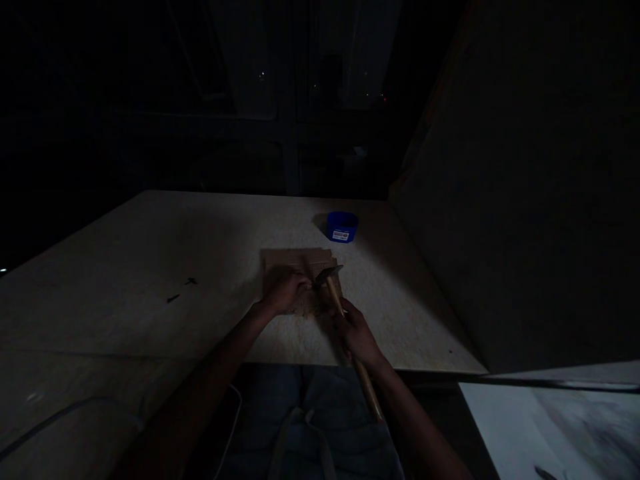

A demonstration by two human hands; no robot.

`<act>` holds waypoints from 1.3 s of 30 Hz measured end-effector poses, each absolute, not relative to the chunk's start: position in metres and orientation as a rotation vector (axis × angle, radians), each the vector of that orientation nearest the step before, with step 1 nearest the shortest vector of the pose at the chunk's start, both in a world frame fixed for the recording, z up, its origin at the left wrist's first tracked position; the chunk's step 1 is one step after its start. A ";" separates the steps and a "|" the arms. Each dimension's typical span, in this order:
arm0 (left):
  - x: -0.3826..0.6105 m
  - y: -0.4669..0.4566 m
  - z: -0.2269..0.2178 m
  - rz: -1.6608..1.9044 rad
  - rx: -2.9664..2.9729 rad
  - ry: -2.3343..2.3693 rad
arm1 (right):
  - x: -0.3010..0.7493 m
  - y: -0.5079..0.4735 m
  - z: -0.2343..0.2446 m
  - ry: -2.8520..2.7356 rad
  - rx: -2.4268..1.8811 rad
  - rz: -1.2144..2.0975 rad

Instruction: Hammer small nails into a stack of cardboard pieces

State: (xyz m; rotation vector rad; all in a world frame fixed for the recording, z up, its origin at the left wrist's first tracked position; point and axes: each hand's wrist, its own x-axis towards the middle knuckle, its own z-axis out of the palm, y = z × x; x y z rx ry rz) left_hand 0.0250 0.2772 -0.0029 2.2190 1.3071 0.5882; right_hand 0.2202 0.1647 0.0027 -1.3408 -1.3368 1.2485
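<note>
The scene is very dark, lit only around the middle of a pale table (pixel 165 253). My right hand (pixel 357 333) is closed round the wooden handle of a hammer (pixel 334 293); its metal head hovers just over a brown flat piece, wood or cardboard (pixel 300 260), lying on the table. My left hand (pixel 286 292) rests on that piece, its fingers pinched together next to the hammer head, as if on something too small to make out.
A small blue round tub (pixel 343 227) stands just beyond the brown piece. Two small dark bits (pixel 183 290) lie to the left. A large upright board (pixel 525 200) walls off the right side. A white sheet (pixel 550 427) sits at the lower right.
</note>
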 end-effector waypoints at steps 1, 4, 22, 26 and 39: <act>0.026 0.277 -0.002 0.590 2.241 1.298 | 0.220 0.165 0.003 -1.338 -1.339 1.250; 0.028 0.277 -0.006 0.622 2.261 1.270 | 0.220 0.167 0.002 -1.336 -1.331 1.273; 0.028 0.272 -0.053 0.956 1.867 1.272 | 0.220 0.174 0.003 -1.348 -1.421 1.349; 0.028 0.272 -0.057 0.953 1.853 1.263 | 0.221 0.173 0.003 -1.301 -1.411 1.372; 0.027 0.271 -0.061 0.890 1.976 1.314 | 0.223 0.173 0.009 -1.483 -1.369 1.191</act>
